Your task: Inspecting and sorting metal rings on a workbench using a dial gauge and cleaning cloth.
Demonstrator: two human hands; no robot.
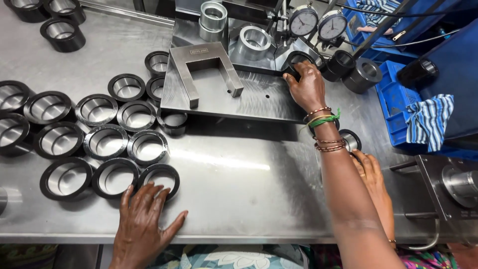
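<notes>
My left hand (143, 219) lies flat on the steel table (239, 199) with its fingers spread, and the fingertips touch a black metal ring (159, 178) in the front row. My right hand (307, 88) reaches far forward and grips a black ring (298, 59) that sits on the raised steel plate (259, 97) just under two round dial gauges (318, 22). A U-shaped steel block (206, 67) rests on that plate to the left of my right hand.
Several black rings with bright bores (99, 139) crowd the left of the table. Another person's hand (371, 177) rests under my right forearm beside a ring (351, 139). Dark rings (361, 73), a blue crate (393, 99), a striped cloth (428, 119) and a machine spindle (460, 184) stand right.
</notes>
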